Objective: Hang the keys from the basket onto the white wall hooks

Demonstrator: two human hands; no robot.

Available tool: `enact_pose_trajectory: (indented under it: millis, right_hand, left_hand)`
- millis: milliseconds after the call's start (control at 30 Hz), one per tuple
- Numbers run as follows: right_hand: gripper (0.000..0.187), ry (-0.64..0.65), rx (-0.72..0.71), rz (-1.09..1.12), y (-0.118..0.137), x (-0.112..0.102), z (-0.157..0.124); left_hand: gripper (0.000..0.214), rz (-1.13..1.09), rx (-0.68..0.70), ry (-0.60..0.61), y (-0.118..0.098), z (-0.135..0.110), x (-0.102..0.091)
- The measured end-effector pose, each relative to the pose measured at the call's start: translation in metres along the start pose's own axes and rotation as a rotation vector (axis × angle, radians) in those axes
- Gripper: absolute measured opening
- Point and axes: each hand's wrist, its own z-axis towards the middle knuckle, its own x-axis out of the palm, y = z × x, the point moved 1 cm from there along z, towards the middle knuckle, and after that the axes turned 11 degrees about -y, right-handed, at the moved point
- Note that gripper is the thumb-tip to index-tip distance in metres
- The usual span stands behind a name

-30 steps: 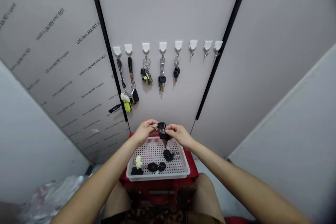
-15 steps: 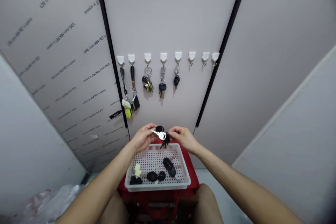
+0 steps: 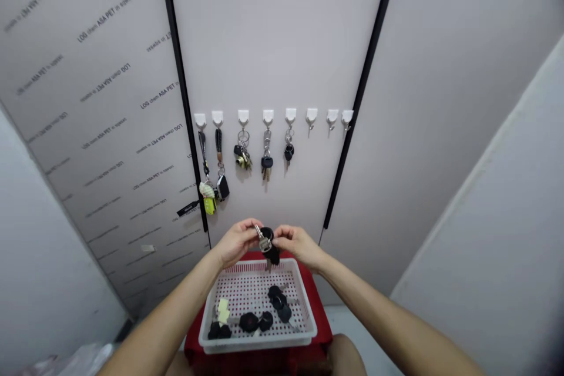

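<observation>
I've got the left hand (image 3: pixel 238 242) and the right hand (image 3: pixel 297 245) closed in together over a bunch of black-headed keys (image 3: pixel 271 254), up above the far rim of a white perforated plastic tray (image 3: pixel 258 346). Left fingers (image 3: pixel 250 226) are narrow, pinching a silver metal key (image 3: pixel 263 241), its long axis slanting far and left, with the tip closer to the left hand. Right fingers (image 3: pixel 282 232) are narrow on the black heads. More black keys (image 3: pixel 249 322) lie in the tray, which sits on a red stand (image 3: pixel 321 329). Farther off, white adhesive hooks (image 3: pixel 311 117) cross a pale grey panel (image 3: pixel 273 47), five carrying key bunches (image 3: pixel 267 158).
</observation>
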Motion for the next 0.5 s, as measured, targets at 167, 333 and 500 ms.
enact_pose_trajectory:
  millis: [167,333,500]
  right_hand:
    - [0.007,-0.143,-0.094,-0.201,0.030,-0.021,0.013]
    - [0.008,-0.285,-0.310,-0.540,0.086,-0.038,0.018]
    - [0.009,-0.237,-0.360,-0.670,0.108,-0.040,0.014]
  left_hand:
    - [0.007,0.264,0.119,0.041,-0.026,0.006,0.007]
    - [0.024,0.681,0.558,-0.062,-0.064,0.011,0.040]
    - [0.041,0.972,0.760,-0.009,-0.069,0.019,0.067]
